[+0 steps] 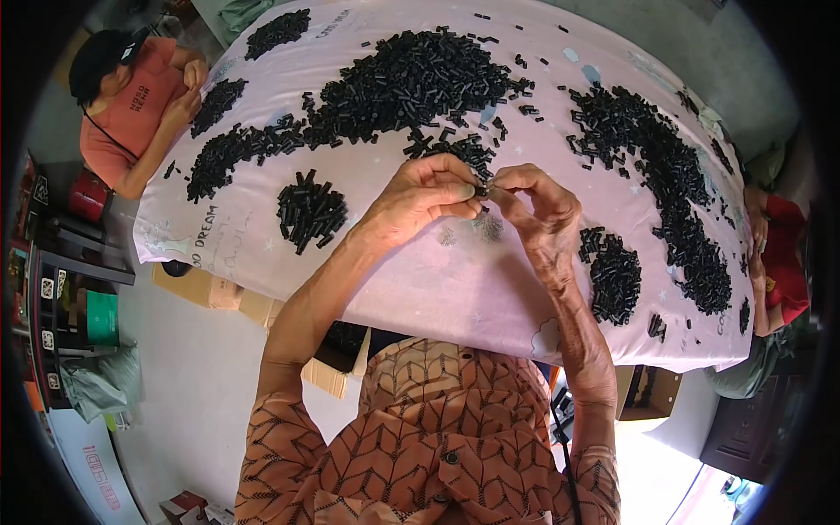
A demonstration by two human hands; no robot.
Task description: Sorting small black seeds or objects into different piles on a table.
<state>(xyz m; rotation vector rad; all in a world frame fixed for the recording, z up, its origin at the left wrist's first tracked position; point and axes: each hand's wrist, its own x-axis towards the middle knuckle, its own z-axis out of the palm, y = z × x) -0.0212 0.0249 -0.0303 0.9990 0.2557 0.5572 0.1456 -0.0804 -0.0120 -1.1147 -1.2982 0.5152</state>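
Note:
My left hand [430, 193] pinches a small black part [482, 191], seemingly plastic, between thumb and fingers above the cloth. My right hand [541, 207] meets it from the other side, thumb and forefinger closed at the part's end. Any tinier piece between those fingertips is too small to make out. Just below the hands lie two little heaps of fine, silvery pieces, a larger heap [489, 228] and a smaller heap [447, 236]. Right behind my fingers is a loose cluster of black parts [453, 146], partly hidden by my left hand.
A pink printed cloth [407, 282] covers the table. On it lie a big black pile [420, 79], a left pile [312, 211], a right pile [615, 279] and a long band [669, 164] of parts. One person [141, 108] sits left, another [781, 256] right. Cardboard boxes [197, 285] stand below.

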